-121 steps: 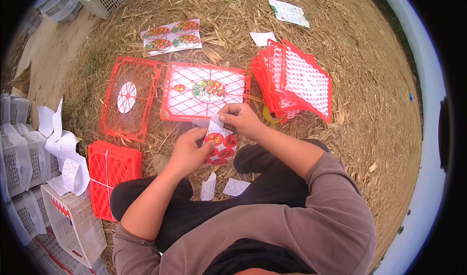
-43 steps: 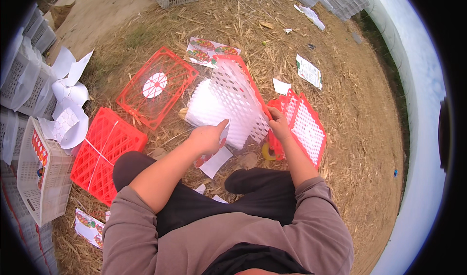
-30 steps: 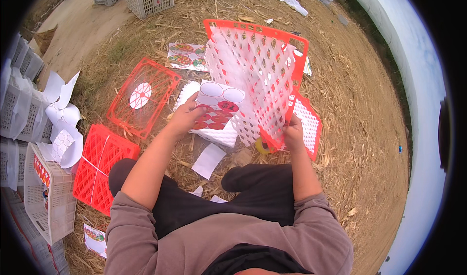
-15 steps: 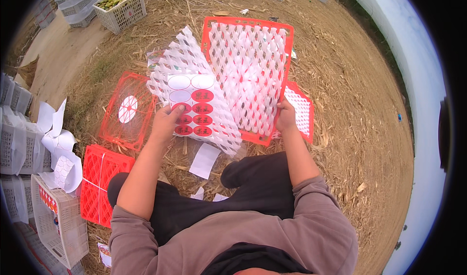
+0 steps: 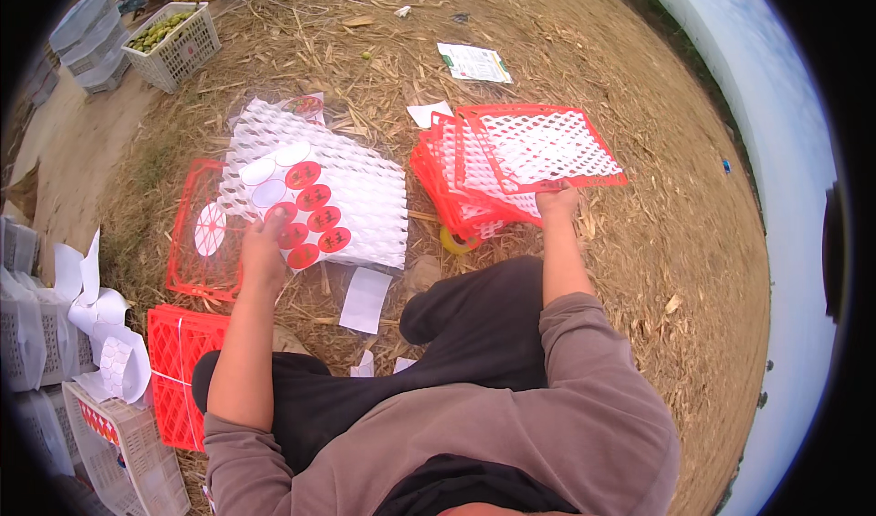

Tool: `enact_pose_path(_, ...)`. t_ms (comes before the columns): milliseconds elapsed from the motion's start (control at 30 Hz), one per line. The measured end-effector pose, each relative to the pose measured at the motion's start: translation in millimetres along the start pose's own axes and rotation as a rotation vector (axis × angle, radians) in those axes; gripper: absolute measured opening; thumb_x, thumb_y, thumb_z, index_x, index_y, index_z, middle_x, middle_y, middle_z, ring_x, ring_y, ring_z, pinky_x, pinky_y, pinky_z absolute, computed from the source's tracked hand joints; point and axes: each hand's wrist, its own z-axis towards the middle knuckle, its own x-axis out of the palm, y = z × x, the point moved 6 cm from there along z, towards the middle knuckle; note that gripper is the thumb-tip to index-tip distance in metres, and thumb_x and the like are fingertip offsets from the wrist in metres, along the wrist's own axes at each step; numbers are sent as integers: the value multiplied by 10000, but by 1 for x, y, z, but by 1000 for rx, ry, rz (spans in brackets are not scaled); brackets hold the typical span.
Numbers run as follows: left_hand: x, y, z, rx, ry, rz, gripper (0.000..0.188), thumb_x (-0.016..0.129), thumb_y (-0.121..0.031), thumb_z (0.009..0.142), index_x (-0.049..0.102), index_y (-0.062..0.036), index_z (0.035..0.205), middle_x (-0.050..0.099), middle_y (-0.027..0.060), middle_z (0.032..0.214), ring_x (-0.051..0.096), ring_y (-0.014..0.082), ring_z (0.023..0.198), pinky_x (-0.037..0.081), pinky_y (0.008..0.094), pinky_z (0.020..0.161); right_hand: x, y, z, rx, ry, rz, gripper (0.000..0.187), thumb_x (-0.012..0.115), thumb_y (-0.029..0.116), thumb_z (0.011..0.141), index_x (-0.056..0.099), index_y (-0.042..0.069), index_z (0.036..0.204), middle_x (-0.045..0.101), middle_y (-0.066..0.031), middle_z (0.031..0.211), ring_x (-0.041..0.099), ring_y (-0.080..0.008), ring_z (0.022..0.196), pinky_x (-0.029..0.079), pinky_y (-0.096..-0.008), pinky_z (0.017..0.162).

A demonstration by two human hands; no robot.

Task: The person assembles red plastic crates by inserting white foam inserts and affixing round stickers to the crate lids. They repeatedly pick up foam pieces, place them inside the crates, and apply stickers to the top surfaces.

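My left hand (image 5: pixel 263 250) is closed on the edge of a sheet of red oval stickers (image 5: pixel 315 197), its thumb on top. Several ovals at the sheet's far end are bare white. Beneath the sheet lies white foam netting (image 5: pixel 376 219); whether my fingers also grip it is hidden. My right hand (image 5: pixel 557 203) grips the near edge of a red plastic crate lid (image 5: pixel 547 146) lined with white netting. That lid is tilted over a stack of similar red lids (image 5: pixel 436 183). Left of the netting, another red lid (image 5: pixel 189 233) bears a white oval sticker (image 5: pixel 210 229).
Tied red lids (image 5: pixel 187 352) stand by my left knee, beside a white crate (image 5: pixel 137 434) with curled sticker backing (image 5: pixel 105 320). A yellow tape roll (image 5: pixel 458 240) sits under the stack. Farther off is a crate of fruit (image 5: pixel 175 51). Dry straw covers the ground.
My right hand has carried the netted red lid rightward, from beside the foam netting to over the stack. My left hand and the sticker sheet have shifted left and tilted.
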Motion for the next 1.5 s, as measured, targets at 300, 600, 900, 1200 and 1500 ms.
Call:
enact_pose_path(300,8,3,-3,-22,84,-64,271,675,-200,1055,648,-4,1240,736,110,1197,744,221,1041,640,395,878,-18,-80,-37,269,430,-1781,365,613,335,1024,695,14,1177,743,-128,941,674,-249,755,588,-400,746)
enact_pose_path(600,23,25,-34,-219,130,-124,260,675,-235,1055,677,-32,1218,753,96,1132,750,211,990,654,425,803,24,-252,-232,333,977,-1279,969,696,389,976,137,118,1720,201,-195,1752,199,-327,1609,189,-459,1284)
enact_pose_path(900,-1,27,-56,-331,68,233,251,639,-226,1062,705,-25,1197,733,64,1065,706,155,837,623,367,717,41,-302,-164,172,913,-1087,933,788,-69,789,381,51,1621,629,-133,1438,636,-245,1262,498,-389,1096)
enact_pose_path(1200,41,35,-149,120,805,1019,153,691,-181,971,758,-101,1083,719,111,1061,700,346,1008,558,459,861,-30,-381,-59,-178,819,-1703,1121,912,76,670,353,60,1641,568,-215,1512,566,-310,1375,428,-405,1182)
enact_pose_path(1500,31,22,-141,166,782,1055,140,705,-170,926,757,-117,1045,713,88,1063,700,343,1001,567,467,855,-26,-370,-92,-130,424,-2287,1268,898,213,718,112,210,1713,177,-200,1736,207,-421,1588,272,-487,1283)
